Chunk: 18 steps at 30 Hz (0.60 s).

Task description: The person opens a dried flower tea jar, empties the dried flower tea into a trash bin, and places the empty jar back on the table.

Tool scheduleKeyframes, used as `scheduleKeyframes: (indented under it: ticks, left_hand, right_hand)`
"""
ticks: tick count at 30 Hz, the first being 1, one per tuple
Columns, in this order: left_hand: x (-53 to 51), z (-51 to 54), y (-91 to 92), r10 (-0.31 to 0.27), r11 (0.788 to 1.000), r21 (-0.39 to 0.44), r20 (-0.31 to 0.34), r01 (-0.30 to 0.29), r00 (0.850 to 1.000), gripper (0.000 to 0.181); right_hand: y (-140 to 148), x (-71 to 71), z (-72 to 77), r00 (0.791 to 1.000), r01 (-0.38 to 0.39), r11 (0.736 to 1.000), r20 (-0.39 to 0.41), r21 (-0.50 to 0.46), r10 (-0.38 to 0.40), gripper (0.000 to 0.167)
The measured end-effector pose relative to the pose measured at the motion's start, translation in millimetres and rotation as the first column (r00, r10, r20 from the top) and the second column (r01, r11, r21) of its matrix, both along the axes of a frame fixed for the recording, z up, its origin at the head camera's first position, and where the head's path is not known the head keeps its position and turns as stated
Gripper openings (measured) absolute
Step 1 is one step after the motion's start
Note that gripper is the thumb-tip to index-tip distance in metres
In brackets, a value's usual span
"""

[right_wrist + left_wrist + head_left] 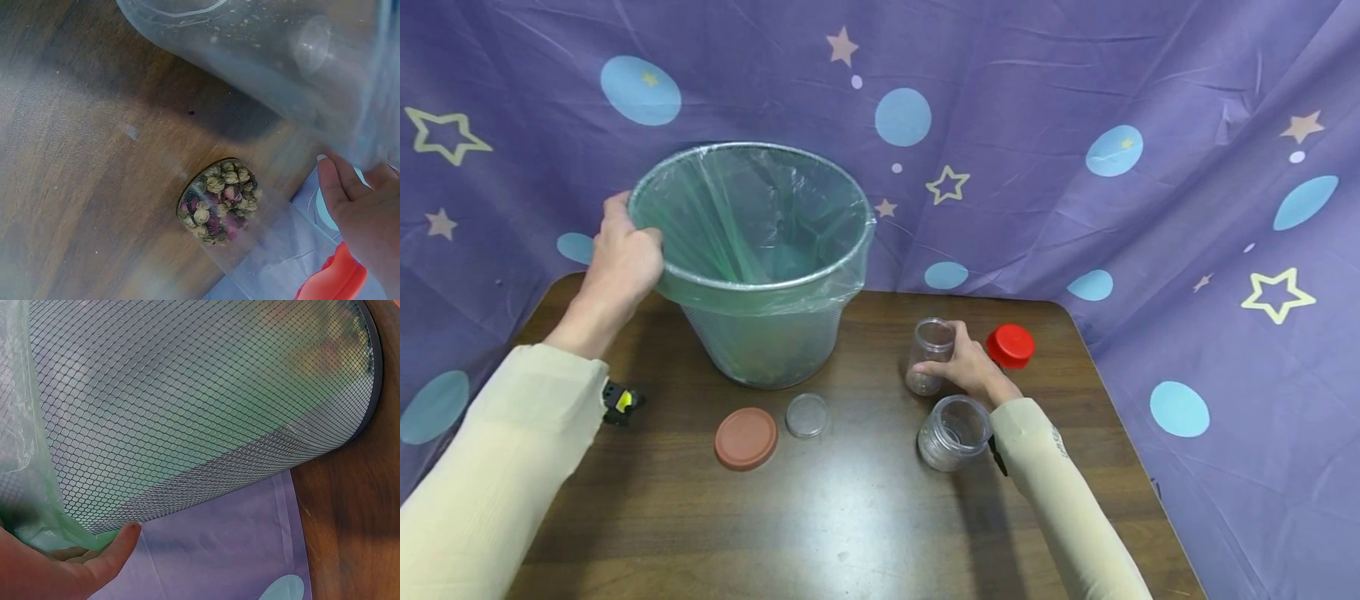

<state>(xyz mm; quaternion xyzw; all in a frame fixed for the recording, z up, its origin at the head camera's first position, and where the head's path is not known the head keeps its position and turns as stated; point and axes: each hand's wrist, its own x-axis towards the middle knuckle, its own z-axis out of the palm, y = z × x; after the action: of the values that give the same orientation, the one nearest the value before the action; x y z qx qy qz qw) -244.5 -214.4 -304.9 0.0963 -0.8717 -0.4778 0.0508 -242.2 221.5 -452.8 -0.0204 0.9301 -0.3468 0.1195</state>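
On head cam I've got the L hand hooked on the rim of the mesh bin, fingers curled over it, prob. to steady the bin and pin the green liner so it doesn't slip in. The R hand has thumb and fingers parted approx. a jar's width, wrapped round the clear jar; grip's on the side, I'd guess to leave its mouth free. The second jar is on the bench just nearer me than the R fingers, also uncapped. Right of those fingers, w/ its red lid on, is a third jar holding dried buds. Terracotta lid and small clear lid lie btwn the two sets of fingers, presumably set flat there so they don't roll.

Hard to read: L fingertips inside the liner are hidden; L wrist cam gives me one digit along the outside (blurry colour thru the mesh, contents unclear). R wrist cam: a big clear jar blocks the R fingertips, prob. the second one, can't be sure. Can't tell if the held jar's base touches the bench.
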Motion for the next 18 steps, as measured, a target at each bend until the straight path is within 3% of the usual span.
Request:
scheduleKeyframes:
  ticks: [10, 18]
  left_hand:
    - [-0.4, -0.7, 0.8, -0.001, 1.000, 0.003, -0.009, 0.001, 1.000, 0.067]
    - [0.4, -0.2, 1.4, 0.005, 1.000, 0.004, -0.015, -0.005, 1.000, 0.067]
  right_hand:
    - [3.8, 4.1, -3.6, 1.000, 0.015, 0.999, -0.015, -0.051, -0.016, 0.090]
    - [4.8, 6.4, -4.2, 0.999, 0.006, 1.000, -0.033, -0.017, -0.006, 0.089]
